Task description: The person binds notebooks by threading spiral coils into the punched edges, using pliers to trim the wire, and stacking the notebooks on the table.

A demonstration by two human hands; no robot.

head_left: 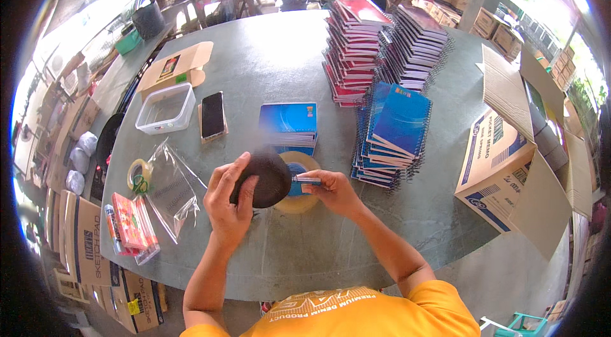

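My left hand (223,203) is wrapped round a dark, rounded, smooth-looking object (264,179) whose kind I cannot make out. Close beside it, my right hand (337,194) pinches a small flat blue-and-white piece (309,180), its near end touching or just short of the dark object. Below both hands lies a wide roll of clear tape (299,206), partly covered by them. Just beyond, a short stack of blue spiral notebooks (288,119) rests on the table. Part of that stack's near edge is hidden behind the dark object.
Tall stacks of red notebooks (352,50) and more blue notebooks (400,122) stand right of centre. An open carton (493,155) is at the right. To the left are a plastic tub (167,110), phone (214,114), clear bag (172,187), green scissors (140,184) and red packets (130,222).
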